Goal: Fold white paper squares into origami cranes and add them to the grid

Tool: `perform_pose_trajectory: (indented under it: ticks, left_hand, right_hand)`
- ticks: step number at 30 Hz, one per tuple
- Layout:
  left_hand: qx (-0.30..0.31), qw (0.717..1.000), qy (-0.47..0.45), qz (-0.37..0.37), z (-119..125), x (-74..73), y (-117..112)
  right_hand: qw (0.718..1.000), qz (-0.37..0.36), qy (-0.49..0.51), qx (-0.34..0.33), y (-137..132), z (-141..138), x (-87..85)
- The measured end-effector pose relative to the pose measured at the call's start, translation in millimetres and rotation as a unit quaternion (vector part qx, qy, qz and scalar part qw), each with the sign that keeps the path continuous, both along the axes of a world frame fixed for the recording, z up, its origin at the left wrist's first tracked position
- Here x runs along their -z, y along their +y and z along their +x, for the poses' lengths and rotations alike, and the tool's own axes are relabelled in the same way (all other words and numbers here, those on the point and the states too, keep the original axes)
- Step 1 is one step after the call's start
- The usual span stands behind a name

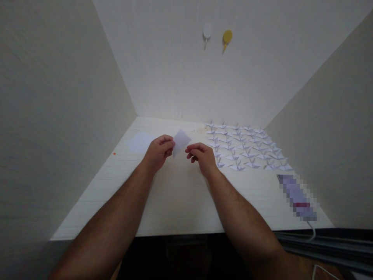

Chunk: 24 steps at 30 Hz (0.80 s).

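Observation:
A small white square of paper (pixel 182 140) is held up above the table, one corner pinched between the thumb and fingers of my left hand (pixel 161 151). Just right of the paper, my right hand (pixel 201 154) has its fingers curved and slightly apart, with nothing visible in them. A narrow gap lies between its fingertips and the paper's edge. Behind my left hand, more white paper (pixel 138 142) lies flat on the table. Rows of folded white paper cranes (pixel 244 147) stand to the right of my right hand.
The white table (pixel 177 206) sits between side walls and a back wall. A blurred-out, phone-like object (pixel 297 198) with a white cable (pixel 313 231) lies near the right edge. White (pixel 207 31) and yellow (pixel 227 37) round hooks are on the back wall. A tiny orange bit (pixel 114 153) lies left.

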<state>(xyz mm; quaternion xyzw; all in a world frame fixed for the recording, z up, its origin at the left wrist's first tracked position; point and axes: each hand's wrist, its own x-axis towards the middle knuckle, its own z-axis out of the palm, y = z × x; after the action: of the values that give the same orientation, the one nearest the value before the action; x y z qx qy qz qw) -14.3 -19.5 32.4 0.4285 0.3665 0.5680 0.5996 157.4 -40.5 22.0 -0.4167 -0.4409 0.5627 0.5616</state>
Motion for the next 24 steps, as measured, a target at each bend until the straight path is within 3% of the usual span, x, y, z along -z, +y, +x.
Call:
perform_pose_trajectory:
  ticks: [5,10,19,24]
  left_hand:
    - [-0.032,0.996,0.078,-0.029,3.6,4.4,1.6]
    - [-0.043,0.992,0.119,-0.027,4.8,6.9,1.9]
    - [-0.090,0.987,0.131,-0.029,2.4,8.0,4.2]
    - [-0.079,0.988,0.125,-0.039,3.6,6.0,3.0]
  right_hand:
    - [0.998,-0.005,0.026,0.061,4.3,3.6,1.7]
    - [0.997,-0.008,0.026,0.074,7.3,4.7,3.2]
    - [0.995,0.004,0.040,0.089,8.2,5.0,6.3]
    - [0.995,0.014,0.054,0.088,9.8,5.7,10.6]
